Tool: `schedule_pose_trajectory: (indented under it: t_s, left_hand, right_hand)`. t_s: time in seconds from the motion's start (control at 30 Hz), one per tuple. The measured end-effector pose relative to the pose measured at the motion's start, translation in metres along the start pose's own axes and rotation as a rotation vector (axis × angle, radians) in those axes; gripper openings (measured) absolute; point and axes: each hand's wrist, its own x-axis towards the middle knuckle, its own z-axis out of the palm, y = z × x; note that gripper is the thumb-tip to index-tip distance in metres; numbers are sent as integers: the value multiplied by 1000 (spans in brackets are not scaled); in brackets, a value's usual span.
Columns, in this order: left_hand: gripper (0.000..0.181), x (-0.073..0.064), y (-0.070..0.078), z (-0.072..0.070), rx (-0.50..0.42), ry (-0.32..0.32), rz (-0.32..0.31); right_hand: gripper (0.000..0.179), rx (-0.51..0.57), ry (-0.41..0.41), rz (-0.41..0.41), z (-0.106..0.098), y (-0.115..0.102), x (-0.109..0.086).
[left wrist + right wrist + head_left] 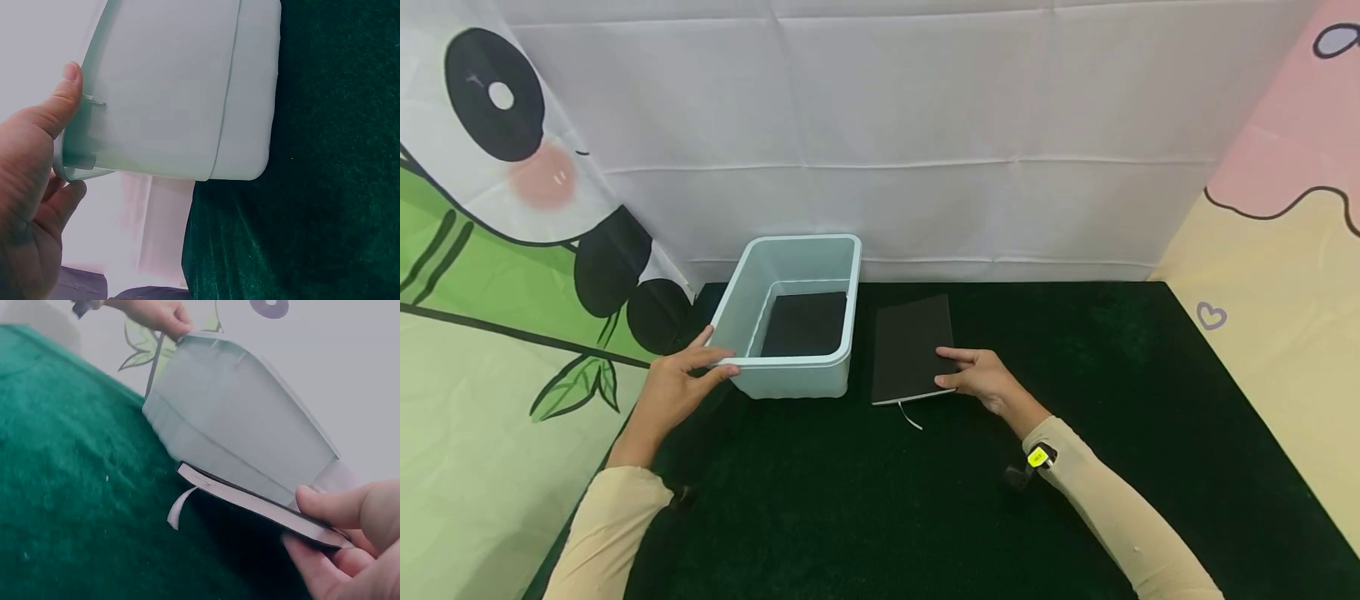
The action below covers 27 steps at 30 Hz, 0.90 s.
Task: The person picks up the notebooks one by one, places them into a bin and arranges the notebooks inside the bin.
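A pale blue-green plastic bin [790, 377] stands at the back left of the table, with a flat black item [805, 325] lying on its floor. My left hand [681, 383] grips the bin's near left corner, thumb and fingers around the rim. To the right of the bin, my right hand [985, 379] pinches a black notebook [912, 350] by its right edge. In the right wrist view the notebook's white page edges [262, 509] show, its thumb side up and fingers beneath. A white ribbon bookmark [911, 417] hangs from the near end.
Dark green velvety cloth [865, 508] covers the table. Behind it hangs a white fabric backdrop [925, 142], close to the bin's far end. Printed cartoon panels [542, 275] flank the table on both sides.
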Motion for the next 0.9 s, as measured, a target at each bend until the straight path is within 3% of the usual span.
schedule_pose_trajectory:
  t_s: [0.23,0.9]
  left_hand:
    - [24,0,-1,1,1,10,2]
    - [20,2,1,-2,29,-26,-16]
  right_hand:
    - [64,160,-23,40,-5,0,-2]
    - [66,296,-11,11,-16,-3,-20]
